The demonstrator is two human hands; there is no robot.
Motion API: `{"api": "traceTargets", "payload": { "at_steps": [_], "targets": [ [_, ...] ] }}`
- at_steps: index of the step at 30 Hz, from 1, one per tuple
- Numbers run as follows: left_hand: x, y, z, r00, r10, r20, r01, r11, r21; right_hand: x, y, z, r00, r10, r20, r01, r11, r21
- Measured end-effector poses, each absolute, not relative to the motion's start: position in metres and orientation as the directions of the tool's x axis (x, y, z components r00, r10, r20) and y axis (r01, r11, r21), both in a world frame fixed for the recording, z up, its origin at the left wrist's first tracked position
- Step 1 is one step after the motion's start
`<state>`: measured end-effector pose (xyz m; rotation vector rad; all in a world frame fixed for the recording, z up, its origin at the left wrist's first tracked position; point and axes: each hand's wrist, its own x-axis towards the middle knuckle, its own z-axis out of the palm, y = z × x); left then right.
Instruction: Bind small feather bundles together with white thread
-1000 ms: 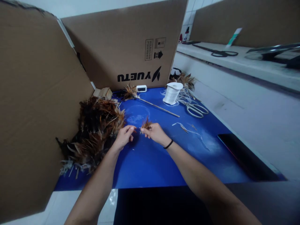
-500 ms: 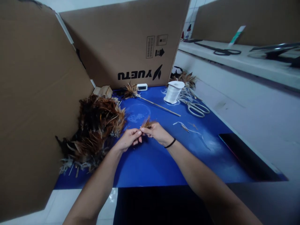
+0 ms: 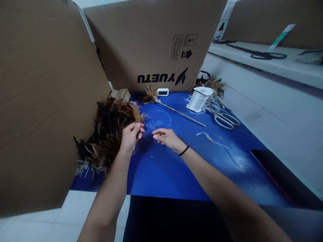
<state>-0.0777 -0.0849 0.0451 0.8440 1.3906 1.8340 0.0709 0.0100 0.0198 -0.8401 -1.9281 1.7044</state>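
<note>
Brown feathers, two hands, one spool

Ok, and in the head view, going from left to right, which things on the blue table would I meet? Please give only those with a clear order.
Feather pile → white device → spool → scissors → black slab.

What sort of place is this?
Probably a small, improvised craft workspace: a heap of brown feathers, a white spool and scissors sit on a blue tabletop.
</note>
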Motion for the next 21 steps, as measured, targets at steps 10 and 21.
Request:
{"api": "traceTargets", "payload": {
  "at_steps": [10, 21],
  "targets": [
    [-0.104, -0.090, 0.048, -0.699, 0.694, 0.173, -0.055, -0.293, 0.954, 0.024, -0.005, 0.020, -0.943, 0.313, 0.109, 0.243, 0.877, -0.414],
    [-0.104, -0.091, 0.041, -0.519, 0.854, 0.023, 0.034, -0.005, 0.999, 0.046, 0.004, 0.029, -0.937, 0.292, 0.190, 0.174, 0.864, -0.473]
  ]
}}
